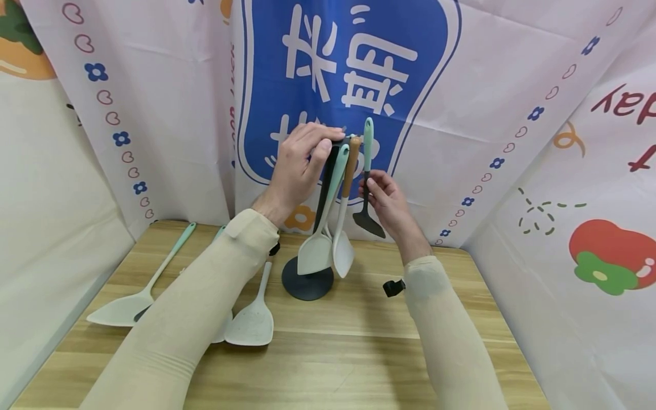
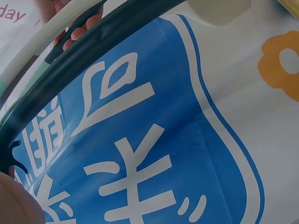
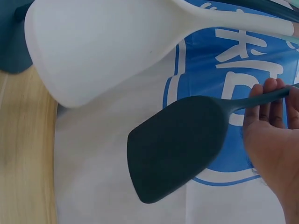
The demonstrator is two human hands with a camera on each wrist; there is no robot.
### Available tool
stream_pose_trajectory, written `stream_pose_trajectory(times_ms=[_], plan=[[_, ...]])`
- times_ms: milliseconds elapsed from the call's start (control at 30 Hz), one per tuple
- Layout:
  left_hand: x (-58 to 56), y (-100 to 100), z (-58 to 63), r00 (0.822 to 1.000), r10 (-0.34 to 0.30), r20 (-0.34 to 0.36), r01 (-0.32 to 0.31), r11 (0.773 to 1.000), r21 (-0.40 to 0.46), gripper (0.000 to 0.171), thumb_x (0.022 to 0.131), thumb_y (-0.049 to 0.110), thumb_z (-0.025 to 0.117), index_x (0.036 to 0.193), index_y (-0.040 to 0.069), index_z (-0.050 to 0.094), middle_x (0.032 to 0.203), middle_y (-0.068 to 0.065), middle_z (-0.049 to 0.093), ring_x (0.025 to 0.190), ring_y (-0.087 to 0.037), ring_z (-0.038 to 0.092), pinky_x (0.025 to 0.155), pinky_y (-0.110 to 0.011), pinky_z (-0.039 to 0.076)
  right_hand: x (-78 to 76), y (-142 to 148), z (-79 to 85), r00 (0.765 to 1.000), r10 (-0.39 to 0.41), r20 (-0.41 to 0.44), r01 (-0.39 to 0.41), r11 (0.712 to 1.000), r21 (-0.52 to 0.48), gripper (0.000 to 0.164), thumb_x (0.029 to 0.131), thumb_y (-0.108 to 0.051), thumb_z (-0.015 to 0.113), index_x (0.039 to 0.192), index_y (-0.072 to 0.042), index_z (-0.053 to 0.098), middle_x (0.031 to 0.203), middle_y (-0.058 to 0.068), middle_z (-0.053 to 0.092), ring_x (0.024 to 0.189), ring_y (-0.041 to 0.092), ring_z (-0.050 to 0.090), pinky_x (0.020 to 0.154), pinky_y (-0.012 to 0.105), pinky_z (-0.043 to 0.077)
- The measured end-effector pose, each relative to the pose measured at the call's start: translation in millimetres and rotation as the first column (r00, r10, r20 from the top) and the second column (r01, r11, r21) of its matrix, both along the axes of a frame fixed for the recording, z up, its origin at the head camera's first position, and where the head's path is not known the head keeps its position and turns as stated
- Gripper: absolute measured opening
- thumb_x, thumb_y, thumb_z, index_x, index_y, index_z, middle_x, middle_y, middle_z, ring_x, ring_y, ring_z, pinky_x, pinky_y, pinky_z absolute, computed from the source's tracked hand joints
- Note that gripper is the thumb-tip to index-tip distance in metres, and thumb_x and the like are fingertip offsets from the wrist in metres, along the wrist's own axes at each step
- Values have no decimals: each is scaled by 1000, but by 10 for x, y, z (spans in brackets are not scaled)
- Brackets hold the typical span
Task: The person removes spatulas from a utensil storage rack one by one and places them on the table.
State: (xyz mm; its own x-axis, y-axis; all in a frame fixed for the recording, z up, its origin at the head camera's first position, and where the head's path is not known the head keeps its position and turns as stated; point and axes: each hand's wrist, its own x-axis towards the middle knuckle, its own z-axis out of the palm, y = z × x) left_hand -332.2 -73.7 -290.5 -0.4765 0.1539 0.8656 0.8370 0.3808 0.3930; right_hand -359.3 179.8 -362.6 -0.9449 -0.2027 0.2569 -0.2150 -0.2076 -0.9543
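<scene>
At the back of the wood-grain tabletop (image 1: 348,364), grips the top of the dark, round-based utensil stand (image 1: 307,290) with the left hand (image 1: 297,162), with fingers bent over it. In the air just right of the stand, pinches the dark green, flat-bladed turner (image 3: 180,147) with the right hand (image 1: 388,202), closed between thumb and fingers on the shaft just below the mint-green handle (image 1: 368,142). Points the blade down and the handle's holed end up, near the stand's top; cannot tell of any contact with a hook there. Best, by judgement, to brace the stand firmly against wobble, to move the turner slowly with the hole square to a hook, and to spare the neighbours a knock. Count one stand, one dark green turner and, hanging from the stand, two pale utensils: one cream turner with a mint handle (image 1: 315,256), one white, broad-headed utensil with a brown handle (image 1: 343,256); cannot rule out more behind. Left of the stand, count two cream turners lying on the tabletop, one at far left (image 1: 118,310), one near the base (image 1: 251,327); add one mint handle end (image 1: 220,232) and one dark bit (image 1: 142,313), too covered by the left sleeve (image 1: 200,296) to match up.
</scene>
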Motion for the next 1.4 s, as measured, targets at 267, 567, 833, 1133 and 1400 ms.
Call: stream_pose_trajectory(times_ms=[267,567,833,1133,1400], plan=[[-2,4,8,1000,-7,-8,7,1000,-4,53,117,32,43,137,4,83,143,-16,84,141,-36,73,145,-43,41,105,177,45,996,-46,-73,65,955,289,24,124,-13,59,146,-4,63,132,9,74,120,14,76,114,25,64],[12,-5,10,1000,-7,4,7,1000,-3,53,117,31,43,138,4,83,144,-17,83,142,-37,73,145,-43,40,234,208,109,982,-111,-153,172,860,480,29,121,-12,65,145,4,62,133,13,70,111,12,74,98,17,65],[14,-3,11,1000,-9,8,9,1000,-4,53,117,31,43,138,4,83,145,-17,83,143,-37,73,145,-44,40,297,263,38,978,-137,-158,201,817,541,27,118,-11,70,139,3,61,128,16,66,109,23,72,86,16,63],[4,0,5,1000,-9,-1,9,1000,-3,53,117,32,43,138,4,83,144,-17,83,142,-37,73,146,-44,40,353,326,-99,980,-157,-120,197,799,568,27,118,-12,71,139,3,61,124,14,67,106,21,72,86,18,64],[6,2,10,1000,-9,-9,9,1000,-1,53,117,31,44,137,3,83,143,-17,84,141,-37,73,145,-44,41,396,379,-276,984,-172,-38,162,797,582,25,118,-12,70,138,1,61,119,8,66,100,15,71,88,26,68]])
